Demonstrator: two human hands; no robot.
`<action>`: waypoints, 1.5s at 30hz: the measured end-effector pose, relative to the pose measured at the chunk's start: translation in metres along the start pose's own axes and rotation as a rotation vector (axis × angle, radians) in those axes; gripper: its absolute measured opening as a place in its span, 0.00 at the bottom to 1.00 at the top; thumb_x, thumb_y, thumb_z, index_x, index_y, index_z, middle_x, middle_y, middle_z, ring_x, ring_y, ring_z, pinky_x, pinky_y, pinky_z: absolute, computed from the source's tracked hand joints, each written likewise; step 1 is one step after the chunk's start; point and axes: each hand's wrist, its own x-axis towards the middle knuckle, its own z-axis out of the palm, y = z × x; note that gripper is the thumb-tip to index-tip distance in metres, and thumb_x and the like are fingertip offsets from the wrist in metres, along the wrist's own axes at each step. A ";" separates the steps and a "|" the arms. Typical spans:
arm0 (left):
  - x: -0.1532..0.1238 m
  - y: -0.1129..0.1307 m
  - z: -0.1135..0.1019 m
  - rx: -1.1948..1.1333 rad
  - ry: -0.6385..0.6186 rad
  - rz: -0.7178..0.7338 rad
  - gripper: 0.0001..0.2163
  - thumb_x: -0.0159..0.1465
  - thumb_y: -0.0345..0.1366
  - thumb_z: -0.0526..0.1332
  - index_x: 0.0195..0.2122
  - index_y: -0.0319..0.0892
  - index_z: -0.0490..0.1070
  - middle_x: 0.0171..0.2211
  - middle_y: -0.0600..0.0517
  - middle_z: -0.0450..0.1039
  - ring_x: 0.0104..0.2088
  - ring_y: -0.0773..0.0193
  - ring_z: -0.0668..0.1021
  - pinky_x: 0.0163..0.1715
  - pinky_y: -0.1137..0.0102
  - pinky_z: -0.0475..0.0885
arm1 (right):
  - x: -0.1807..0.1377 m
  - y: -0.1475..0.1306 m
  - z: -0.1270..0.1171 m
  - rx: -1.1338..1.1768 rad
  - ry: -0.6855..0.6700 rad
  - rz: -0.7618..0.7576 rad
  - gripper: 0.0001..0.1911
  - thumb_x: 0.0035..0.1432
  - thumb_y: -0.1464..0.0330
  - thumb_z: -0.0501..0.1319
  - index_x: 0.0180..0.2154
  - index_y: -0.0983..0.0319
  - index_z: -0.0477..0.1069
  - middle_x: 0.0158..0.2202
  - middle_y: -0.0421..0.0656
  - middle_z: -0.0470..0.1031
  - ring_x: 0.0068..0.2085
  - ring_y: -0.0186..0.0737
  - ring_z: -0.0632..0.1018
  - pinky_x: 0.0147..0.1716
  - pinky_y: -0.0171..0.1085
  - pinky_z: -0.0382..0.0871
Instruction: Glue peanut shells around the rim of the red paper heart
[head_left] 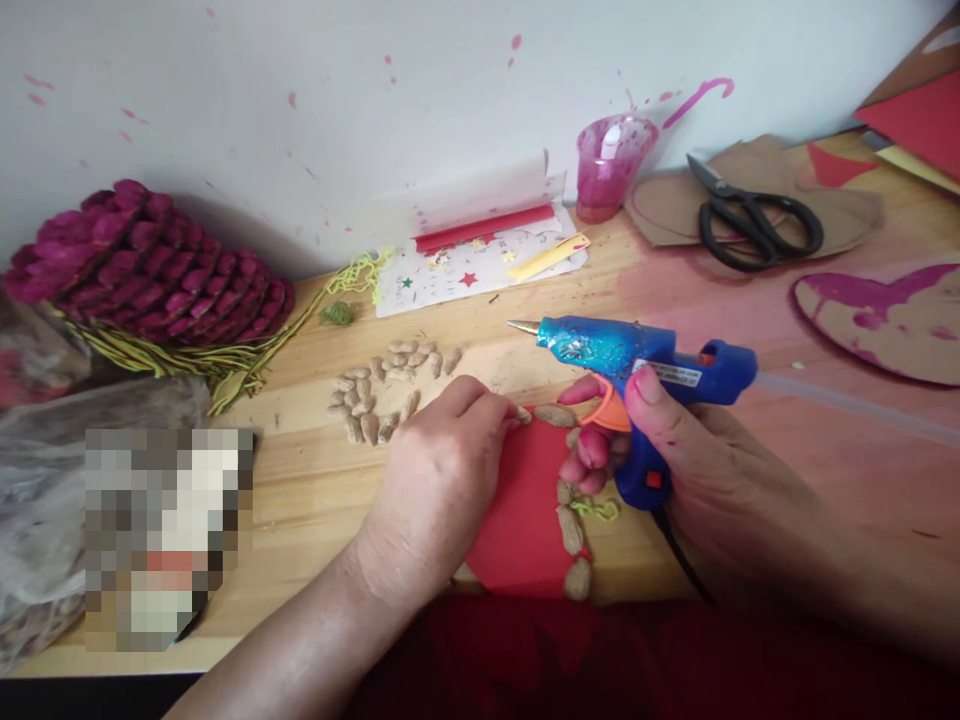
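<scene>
My right hand is wrapped round a blue hot glue gun with an orange trigger; its metal nozzle points left, above the table. With fingers pinched together, my left hand presses a peanut at the top edge of a red paper shape. Only the end of that peanut shows past my fingertips. More peanuts in their shells line the top and right edges of the red shape, one of them a peanut near the right side. Left of my hand lie several loose peanuts.
Black scissors rest on brown cardboard pieces at the back right, near a pink-stained plastic cup. A magenta-painted bumpy object with yellow-green yarn stands at the left, above plastic bags. The glue gun's cord runs down.
</scene>
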 end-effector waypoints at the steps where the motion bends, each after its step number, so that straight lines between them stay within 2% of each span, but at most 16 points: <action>1: 0.000 0.000 0.000 -0.001 -0.001 -0.002 0.08 0.69 0.29 0.59 0.36 0.41 0.77 0.34 0.51 0.76 0.33 0.66 0.78 0.33 0.72 0.72 | 0.000 0.000 0.000 -0.003 -0.007 -0.002 0.24 0.53 0.43 0.66 0.37 0.57 0.77 0.24 0.40 0.73 0.28 0.41 0.78 0.27 0.37 0.70; 8: -0.002 0.000 0.002 0.024 -0.004 0.004 0.08 0.69 0.29 0.58 0.35 0.41 0.77 0.34 0.51 0.75 0.32 0.67 0.78 0.30 0.72 0.71 | 0.000 -0.001 0.000 -0.065 -0.030 -0.043 0.25 0.57 0.43 0.63 0.33 0.59 0.73 0.25 0.40 0.73 0.28 0.38 0.77 0.29 0.37 0.71; 12: -0.003 -0.001 0.002 0.018 -0.018 0.014 0.08 0.70 0.29 0.58 0.36 0.41 0.76 0.35 0.51 0.75 0.34 0.65 0.78 0.33 0.71 0.73 | 0.004 0.002 -0.002 -0.050 -0.086 -0.084 0.23 0.58 0.44 0.63 0.37 0.58 0.74 0.25 0.38 0.73 0.28 0.39 0.79 0.30 0.37 0.73; 14: -0.005 -0.001 -0.001 -0.022 -0.029 0.002 0.08 0.69 0.27 0.57 0.44 0.41 0.75 0.38 0.50 0.75 0.37 0.64 0.78 0.38 0.70 0.75 | 0.006 0.003 -0.004 -0.032 -0.083 -0.093 0.22 0.59 0.45 0.62 0.39 0.57 0.73 0.24 0.38 0.73 0.28 0.39 0.79 0.30 0.37 0.73; 18: -0.020 0.002 -0.004 -0.087 -0.064 -0.027 0.22 0.67 0.19 0.52 0.61 0.39 0.64 0.48 0.46 0.72 0.45 0.64 0.77 0.49 0.67 0.76 | 0.007 0.002 -0.005 -0.046 -0.059 -0.097 0.24 0.60 0.45 0.62 0.38 0.59 0.73 0.24 0.39 0.73 0.28 0.40 0.79 0.29 0.36 0.74; 22: -0.038 0.012 0.006 0.014 -0.039 0.028 0.26 0.67 0.18 0.47 0.65 0.37 0.59 0.51 0.41 0.69 0.51 0.59 0.74 0.51 0.63 0.76 | 0.007 -0.001 -0.004 -0.059 -0.080 -0.119 0.25 0.56 0.44 0.63 0.39 0.59 0.74 0.23 0.39 0.72 0.28 0.41 0.80 0.28 0.38 0.75; 26: -0.042 0.026 0.014 0.185 -0.042 -0.001 0.25 0.67 0.20 0.48 0.65 0.40 0.59 0.57 0.39 0.67 0.53 0.54 0.72 0.50 0.58 0.77 | 0.008 -0.002 -0.004 -0.044 -0.088 -0.144 0.23 0.53 0.44 0.66 0.35 0.57 0.75 0.21 0.39 0.71 0.27 0.43 0.80 0.26 0.39 0.74; 28: -0.040 0.031 0.013 0.232 -0.066 0.016 0.24 0.67 0.21 0.50 0.64 0.38 0.61 0.58 0.38 0.67 0.54 0.53 0.72 0.51 0.57 0.76 | 0.009 -0.001 -0.005 -0.053 -0.097 -0.158 0.24 0.53 0.44 0.66 0.35 0.57 0.74 0.22 0.39 0.71 0.27 0.44 0.80 0.26 0.39 0.75; 32: -0.035 0.034 0.013 0.321 -0.100 0.066 0.21 0.68 0.23 0.53 0.62 0.31 0.63 0.54 0.37 0.71 0.50 0.53 0.74 0.50 0.58 0.77 | 0.010 0.000 -0.006 -0.073 -0.114 -0.170 0.26 0.54 0.43 0.65 0.38 0.59 0.73 0.22 0.39 0.72 0.27 0.42 0.80 0.25 0.37 0.74; 36: -0.034 0.037 0.017 0.425 -0.138 0.021 0.20 0.68 0.25 0.56 0.61 0.31 0.64 0.51 0.39 0.72 0.48 0.53 0.75 0.43 0.63 0.80 | 0.011 -0.004 -0.009 -0.058 -0.145 -0.112 0.28 0.55 0.43 0.64 0.41 0.60 0.72 0.22 0.39 0.71 0.25 0.41 0.78 0.20 0.34 0.71; 42: -0.032 0.040 0.017 0.492 -0.160 0.018 0.20 0.68 0.26 0.56 0.61 0.32 0.63 0.50 0.41 0.71 0.48 0.55 0.75 0.38 0.66 0.81 | -0.005 -0.015 -0.005 -0.008 -0.151 -0.005 0.18 0.56 0.52 0.68 0.39 0.59 0.74 0.24 0.38 0.71 0.25 0.35 0.76 0.18 0.28 0.65; 45: -0.033 0.039 0.017 0.466 -0.154 0.027 0.20 0.67 0.26 0.58 0.61 0.32 0.64 0.49 0.41 0.72 0.48 0.53 0.75 0.38 0.65 0.81 | -0.030 -0.028 0.005 -0.038 -0.249 -0.009 0.14 0.57 0.56 0.69 0.35 0.59 0.74 0.25 0.38 0.72 0.24 0.33 0.76 0.17 0.27 0.65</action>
